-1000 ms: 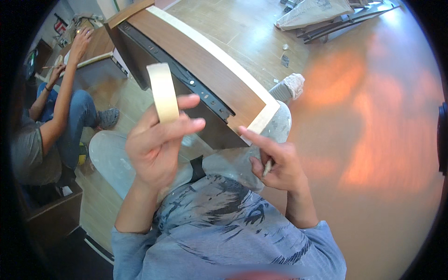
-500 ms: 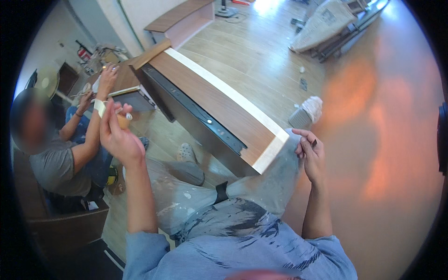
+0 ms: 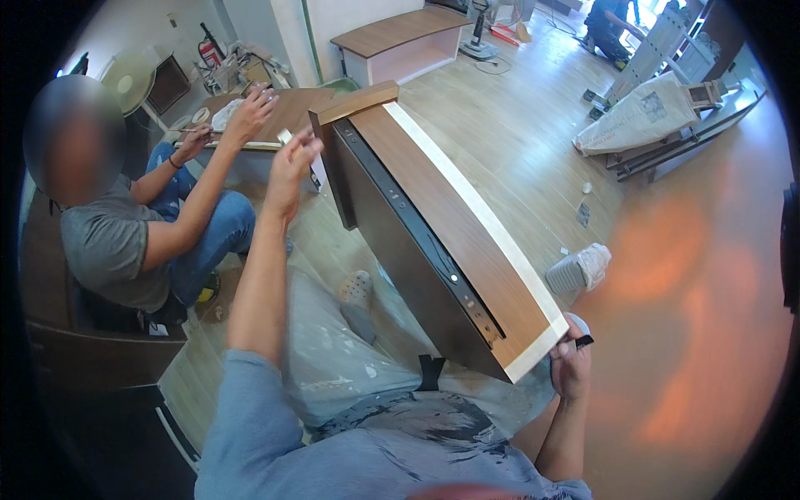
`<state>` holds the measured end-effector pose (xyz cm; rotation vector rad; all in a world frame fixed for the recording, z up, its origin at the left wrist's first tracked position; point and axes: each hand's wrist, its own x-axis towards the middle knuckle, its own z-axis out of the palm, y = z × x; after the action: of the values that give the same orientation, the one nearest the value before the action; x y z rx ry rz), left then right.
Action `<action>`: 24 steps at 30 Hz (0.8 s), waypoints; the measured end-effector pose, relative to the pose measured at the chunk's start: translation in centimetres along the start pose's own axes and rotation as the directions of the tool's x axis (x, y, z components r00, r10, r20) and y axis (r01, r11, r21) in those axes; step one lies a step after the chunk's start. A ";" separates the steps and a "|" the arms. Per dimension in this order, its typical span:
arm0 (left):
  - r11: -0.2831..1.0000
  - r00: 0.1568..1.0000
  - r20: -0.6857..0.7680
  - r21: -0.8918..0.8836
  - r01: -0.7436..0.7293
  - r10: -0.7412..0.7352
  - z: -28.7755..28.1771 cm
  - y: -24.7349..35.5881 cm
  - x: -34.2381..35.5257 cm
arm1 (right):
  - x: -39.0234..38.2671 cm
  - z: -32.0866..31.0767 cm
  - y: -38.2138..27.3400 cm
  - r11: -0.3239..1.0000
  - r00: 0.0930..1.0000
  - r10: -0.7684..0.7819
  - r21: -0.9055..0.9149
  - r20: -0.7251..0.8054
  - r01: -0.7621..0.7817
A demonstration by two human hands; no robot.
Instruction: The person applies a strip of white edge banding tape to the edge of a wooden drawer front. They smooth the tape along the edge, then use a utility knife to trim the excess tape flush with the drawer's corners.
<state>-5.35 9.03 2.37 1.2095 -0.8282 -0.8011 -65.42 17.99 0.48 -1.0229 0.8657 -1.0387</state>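
My left hand [image 3: 296,167] is raised by the far end of a brown wooden drawer-like piece [image 3: 454,212], fingers closed on a cream roll of tape [image 3: 286,137], mostly hidden by them. The piece slants across my lap, with a long black metal rail [image 3: 392,196] along one side and a pale strip [image 3: 462,187] along its right edge. My right hand [image 3: 571,367] is closed at its near right corner, holding a small dark object [image 3: 582,342] I cannot make out; whether it also grips the corner is unclear.
A co-worker [image 3: 117,242] sits at left, hands over a curved wooden unit [image 3: 296,108]. Behind are a fan [image 3: 127,82], extinguisher [image 3: 208,52] and low shelf [image 3: 396,37]. Wrapped boards [image 3: 633,117] and a bucket [image 3: 567,271] stand right; another person [image 3: 608,37] crouches far back.
My left hand has moved forward and up with the tape. My right hand has come to the piece's near corner. The view has lifted, showing more of the room.
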 end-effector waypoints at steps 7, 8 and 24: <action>0.856 0.956 -0.026 0.453 -0.249 0.291 4.3 4.1 2.5 | 0.1 1.0 0.5 0.929 0.988 0.145 -0.335 -0.053 -0.154; 0.856 0.954 -0.057 0.461 -0.235 0.293 4.6 4.0 2.4 | 0.3 1.2 0.6 0.902 0.983 0.154 -0.392 -0.102 -0.182; 0.701 0.933 0.229 0.713 0.034 -0.279 -2.5 -5.2 3.2 | 1.4 1.5 0.1 0.836 0.995 0.056 -0.541 -0.079 -0.090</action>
<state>-2.02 6.50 -2.76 1.8814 -1.3961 -0.8663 -63.56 17.05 0.70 -1.4257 1.2856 -0.7691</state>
